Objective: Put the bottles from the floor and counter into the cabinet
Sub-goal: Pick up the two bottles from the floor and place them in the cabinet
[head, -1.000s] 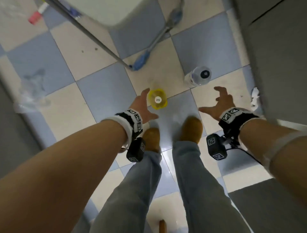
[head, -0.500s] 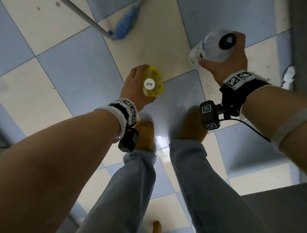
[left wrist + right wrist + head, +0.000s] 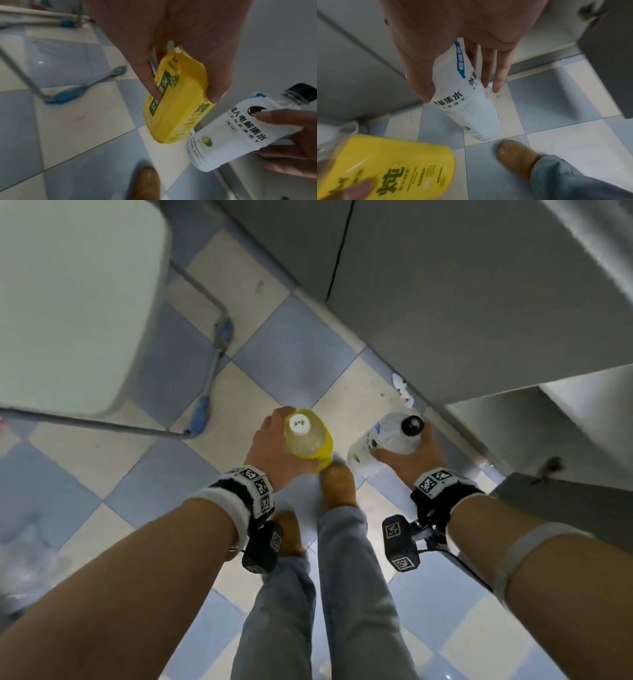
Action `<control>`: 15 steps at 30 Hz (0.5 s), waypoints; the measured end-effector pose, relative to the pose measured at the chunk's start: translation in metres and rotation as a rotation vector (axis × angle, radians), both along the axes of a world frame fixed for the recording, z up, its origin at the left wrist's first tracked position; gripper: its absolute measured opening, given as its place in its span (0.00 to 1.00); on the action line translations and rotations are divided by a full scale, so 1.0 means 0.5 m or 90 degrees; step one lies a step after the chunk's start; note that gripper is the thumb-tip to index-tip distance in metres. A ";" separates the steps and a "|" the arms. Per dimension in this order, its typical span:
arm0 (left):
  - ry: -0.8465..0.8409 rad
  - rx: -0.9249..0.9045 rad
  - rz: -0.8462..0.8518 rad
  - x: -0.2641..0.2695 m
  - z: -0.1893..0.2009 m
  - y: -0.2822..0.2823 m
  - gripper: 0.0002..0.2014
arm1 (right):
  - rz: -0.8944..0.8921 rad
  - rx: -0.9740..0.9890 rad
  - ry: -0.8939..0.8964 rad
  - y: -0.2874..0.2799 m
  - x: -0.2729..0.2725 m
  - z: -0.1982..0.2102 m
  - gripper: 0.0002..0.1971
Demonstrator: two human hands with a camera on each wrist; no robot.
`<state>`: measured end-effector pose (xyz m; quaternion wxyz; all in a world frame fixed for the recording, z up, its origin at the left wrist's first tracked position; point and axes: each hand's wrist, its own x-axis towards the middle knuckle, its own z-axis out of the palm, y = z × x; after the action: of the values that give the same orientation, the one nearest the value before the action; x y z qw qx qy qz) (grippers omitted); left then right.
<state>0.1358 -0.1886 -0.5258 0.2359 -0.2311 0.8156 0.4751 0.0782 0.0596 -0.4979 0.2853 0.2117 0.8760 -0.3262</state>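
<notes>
Two bottles are up off the floor (image 3: pixel 294 361), one in each hand. Left hand (image 3: pixel 274 446) is wrapped around the yellow bottle (image 3: pixel 308 440), fingers curled onto its label, white cap pointing up. Right hand (image 3: pixel 407 460) grips the white bottle (image 3: pixel 387 436) by its body, thumb on one side, fingers on the other, black cap tilted away. Both bottles hang side by side above the checkered tiles, just beside the grey cabinet (image 3: pixel 462 302), over the person's brown shoes (image 3: pixel 337 484).
</notes>
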 end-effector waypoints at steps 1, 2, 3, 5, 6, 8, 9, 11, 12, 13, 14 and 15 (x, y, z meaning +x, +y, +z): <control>0.007 0.017 -0.021 -0.022 0.038 0.020 0.51 | -0.042 0.006 0.011 0.030 0.002 0.046 0.46; 0.013 0.028 -0.047 -0.045 0.079 0.044 0.51 | -0.079 0.011 0.017 0.061 0.002 0.090 0.46; 0.028 0.035 -0.079 -0.069 0.119 0.071 0.51 | -0.110 0.019 0.022 0.092 0.001 0.130 0.47; 0.061 0.051 -0.158 -0.116 0.188 0.132 0.51 | -0.167 0.035 0.042 0.160 -0.003 0.197 0.49; 0.076 0.058 -0.198 -0.139 0.214 0.166 0.51 | -0.196 0.041 0.056 0.194 -0.004 0.223 0.49; 0.120 0.078 -0.263 -0.178 0.261 0.246 0.50 | -0.251 0.042 0.089 0.264 -0.005 0.265 0.48; 0.136 0.088 -0.287 -0.193 0.274 0.285 0.50 | -0.279 0.035 0.105 0.295 -0.006 0.281 0.47; 0.158 0.097 -0.336 -0.215 0.292 0.370 0.51 | -0.329 0.032 0.148 0.361 -0.007 0.300 0.45; 0.168 0.100 -0.356 -0.222 0.296 0.412 0.51 | -0.353 0.032 0.169 0.393 -0.007 0.306 0.45; 0.175 0.102 -0.374 -0.227 0.300 0.455 0.52 | -0.377 0.027 0.193 0.422 -0.008 0.311 0.44; 0.184 0.108 -0.386 -0.231 0.303 0.495 0.52 | -0.402 0.023 0.214 0.453 -0.008 0.308 0.44; 0.191 0.114 -0.395 -0.234 0.303 0.533 0.51 | -0.422 0.016 0.232 0.480 -0.008 0.308 0.43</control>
<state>0.0189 0.0778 -0.3744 0.2658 0.1218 0.8278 0.4788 0.0740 0.2998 -0.3439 0.0010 0.4255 0.8003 -0.4224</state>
